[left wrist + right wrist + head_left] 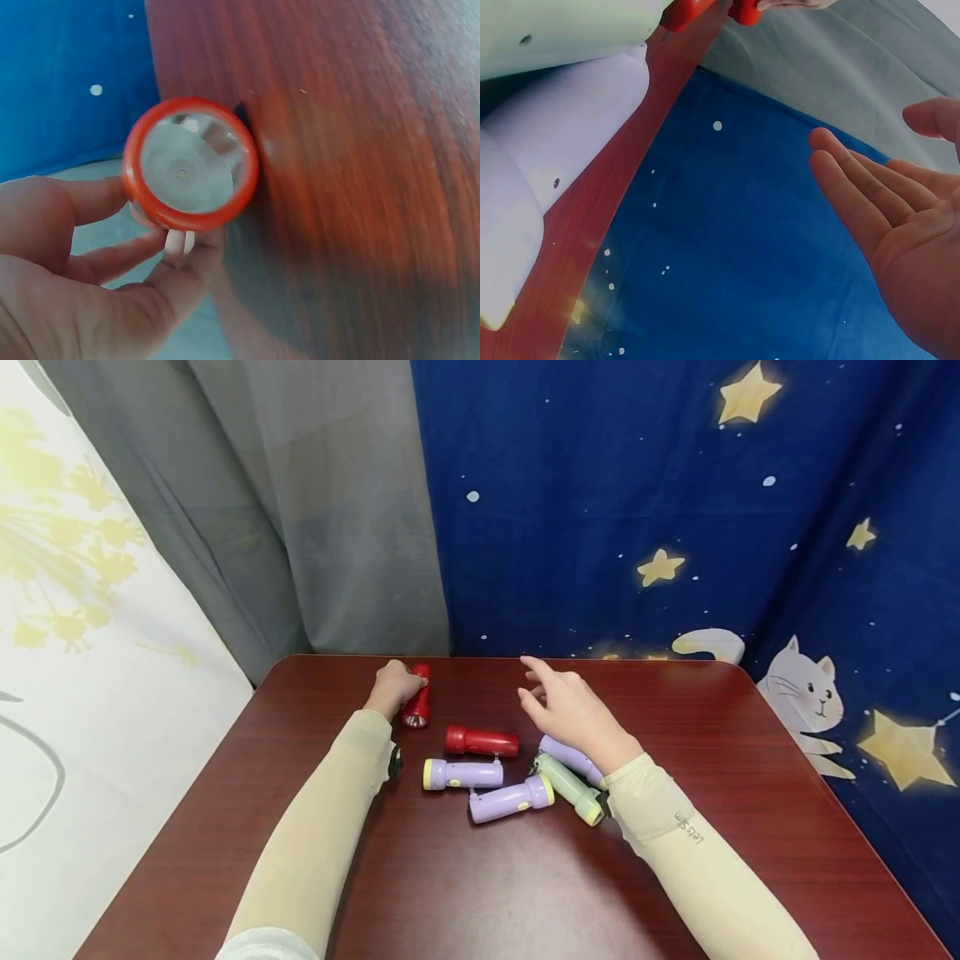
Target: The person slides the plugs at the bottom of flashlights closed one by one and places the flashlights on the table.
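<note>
My left hand [396,685] grips a red flashlight [417,700] near the table's back left, its lens end facing me. In the left wrist view, thumb and fingers are around the body behind the orange-red rim [190,163]. My right hand [567,706] hovers over the back of the table with fingers extended and holds nothing; the right wrist view shows the same hand [922,232] with its palm bare. Beneath its wrist lie a green flashlight [567,787] and a purple flashlight [572,757], partly covered by the forearm.
A second red flashlight [482,742] lies mid-table. In front of it are a purple flashlight [462,774] and another purple flashlight [506,802], both with yellow rims. The brown table [480,893] ends at grey and blue curtains [562,527].
</note>
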Tool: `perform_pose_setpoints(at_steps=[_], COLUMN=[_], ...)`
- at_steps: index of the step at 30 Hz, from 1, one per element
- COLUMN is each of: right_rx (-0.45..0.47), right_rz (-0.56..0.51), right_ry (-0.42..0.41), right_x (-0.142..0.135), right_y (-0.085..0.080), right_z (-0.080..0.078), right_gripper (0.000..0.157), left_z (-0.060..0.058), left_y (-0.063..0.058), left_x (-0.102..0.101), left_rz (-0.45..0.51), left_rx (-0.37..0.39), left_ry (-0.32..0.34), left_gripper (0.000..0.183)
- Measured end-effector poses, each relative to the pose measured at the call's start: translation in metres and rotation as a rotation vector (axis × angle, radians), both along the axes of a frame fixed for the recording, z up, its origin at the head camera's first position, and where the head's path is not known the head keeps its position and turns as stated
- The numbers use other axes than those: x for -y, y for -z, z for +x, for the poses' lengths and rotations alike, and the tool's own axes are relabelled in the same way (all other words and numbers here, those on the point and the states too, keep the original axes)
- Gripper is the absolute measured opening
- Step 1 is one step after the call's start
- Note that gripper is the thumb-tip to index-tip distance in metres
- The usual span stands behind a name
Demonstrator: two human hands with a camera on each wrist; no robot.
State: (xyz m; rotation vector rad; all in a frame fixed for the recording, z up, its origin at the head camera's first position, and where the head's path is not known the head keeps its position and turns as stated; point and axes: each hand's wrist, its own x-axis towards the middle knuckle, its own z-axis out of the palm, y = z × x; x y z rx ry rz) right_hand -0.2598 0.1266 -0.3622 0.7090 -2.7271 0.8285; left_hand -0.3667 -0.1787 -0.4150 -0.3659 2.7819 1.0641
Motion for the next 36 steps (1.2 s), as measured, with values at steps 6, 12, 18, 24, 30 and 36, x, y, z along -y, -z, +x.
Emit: perform_pose_setpoints(at_steps=[6, 12, 18, 24, 30, 36], right_rx=[0.030, 0.040, 0.050, 0.052, 0.057, 0.051], right_rz=[0.010, 0.018, 0.020, 0.029, 0.035, 0.058], right_ry=[0.010, 0.017, 0.021, 0.018, 0.018, 0.015], right_x=[-0.0019, -0.0024, -0.0026, -0.0021, -0.0016, -0.0012], right_y=[0.0003, 0.0001, 0.0012, 0.0009, -0.0006, -0.0006], right_z=[-0.0001, -0.0002, -0.0004, -0.0003, -0.0003, -0.0009], right_gripper=[0.057, 0.057, 0.056, 0.054, 0.051, 0.044], left_z=[0.0019, 0.0007, -0.0009, -0.0024, -0.0026, -0.0028], left_y=[0.0055, 0.0061, 0.0076, 0.0094, 0.0089, 0.0040], left_x=[-0.0010, -0.0015, -0.0001, 0.0011, 0.0003, -0.0054], left_rz=[-0.148, -0.177, -0.176, -0.146, -0.141, -0.199], left_rx=[-0.071, -0.124, -0.138, -0.134, -0.129, -0.275], left_ry=[0.028, 0.032, 0.036, 0.037, 0.043, 0.080], left_gripper=[0.035, 0.031, 0.027, 0.032, 0.037, 0.031])
